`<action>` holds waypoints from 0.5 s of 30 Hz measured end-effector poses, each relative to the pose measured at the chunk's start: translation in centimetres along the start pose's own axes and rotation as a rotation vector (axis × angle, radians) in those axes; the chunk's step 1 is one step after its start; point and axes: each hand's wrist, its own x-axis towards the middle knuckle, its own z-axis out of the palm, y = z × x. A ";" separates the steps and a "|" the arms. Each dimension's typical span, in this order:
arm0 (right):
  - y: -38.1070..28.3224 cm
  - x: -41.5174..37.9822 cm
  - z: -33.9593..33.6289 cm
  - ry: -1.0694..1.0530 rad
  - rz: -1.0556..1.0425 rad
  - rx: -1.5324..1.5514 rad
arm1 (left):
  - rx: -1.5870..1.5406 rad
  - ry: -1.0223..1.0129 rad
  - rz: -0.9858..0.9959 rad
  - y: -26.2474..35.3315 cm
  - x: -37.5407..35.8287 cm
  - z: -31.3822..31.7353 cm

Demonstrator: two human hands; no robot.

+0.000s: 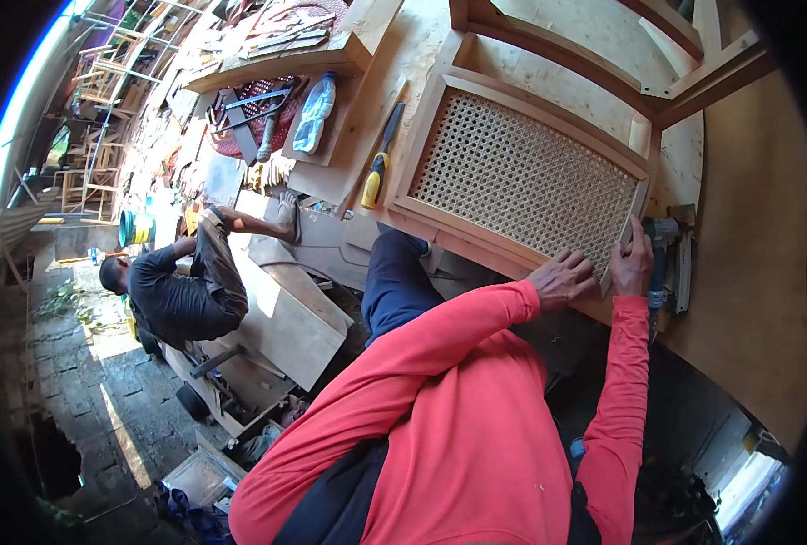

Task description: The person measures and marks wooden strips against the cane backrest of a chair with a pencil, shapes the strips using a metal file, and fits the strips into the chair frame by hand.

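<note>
A wooden-framed cane panel (530, 163) rests tilted on the workbench in front of me, its woven mesh facing up. My left hand (562, 278) lies over the lower right corner with its fingers bent on the mesh and lower rail. Beside it, my right hand (633, 262) grips the right side rail near the same corner, fingers along the wood. A yellow-handled chisel (378, 173) lies on the bench left of the panel. Just right of my right hand is a blue-green power tool (661, 238), partly hidden.
A wooden chair frame (558, 41) stands behind the panel. Farther left are a hacksaw (256, 104), a plastic bottle (315, 113) and a thick board (285, 64). A co-worker (190, 282) sits low at the left, near plywood sheets (299, 318). A brown board (748, 254) extends at right.
</note>
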 end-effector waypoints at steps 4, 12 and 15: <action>1.1 0.1 0.5 -0.003 -0.019 -0.007 | -0.024 0.006 0.004 -0.4 0.0 0.1; -0.8 -0.5 -0.1 0.101 -0.027 -0.004 | -0.006 -0.020 -0.048 0.1 0.4 -0.1; -0.9 -0.5 0.4 0.108 -0.018 -0.023 | 0.045 -0.013 -0.028 -0.1 0.4 0.4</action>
